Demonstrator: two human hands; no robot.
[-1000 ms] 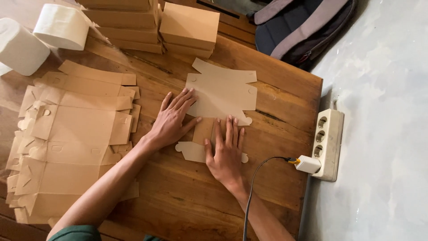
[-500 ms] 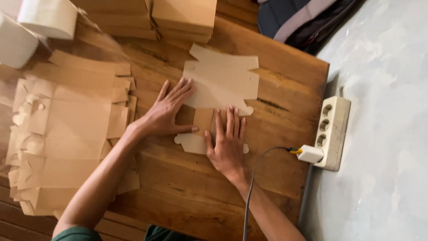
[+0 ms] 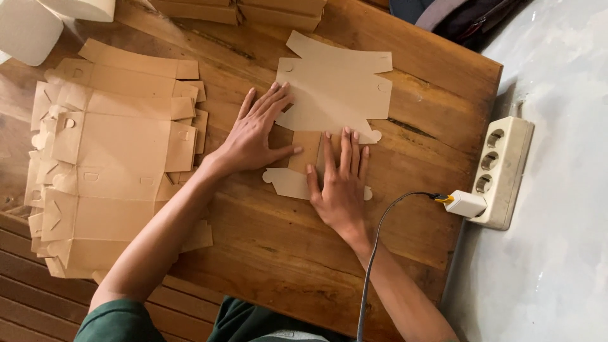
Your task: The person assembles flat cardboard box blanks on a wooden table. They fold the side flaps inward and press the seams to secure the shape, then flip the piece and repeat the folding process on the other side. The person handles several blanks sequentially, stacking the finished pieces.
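One big wooden counter [image 3: 285, 253] fills most of the view, with a tall pile of flat brown box cutouts [image 3: 107, 171] on its left side, well apart from the white power strip [image 3: 503, 171] lying beside its right edge with a white plug [image 3: 465, 204] in it. In the middle lies a single flat brown box cutout [image 3: 335, 95], and both hands are open and pressed flat on it, gripping nothing: the left hand [image 3: 256, 136] on its left edge, the right hand [image 3: 339, 187] on its narrow lower flap.
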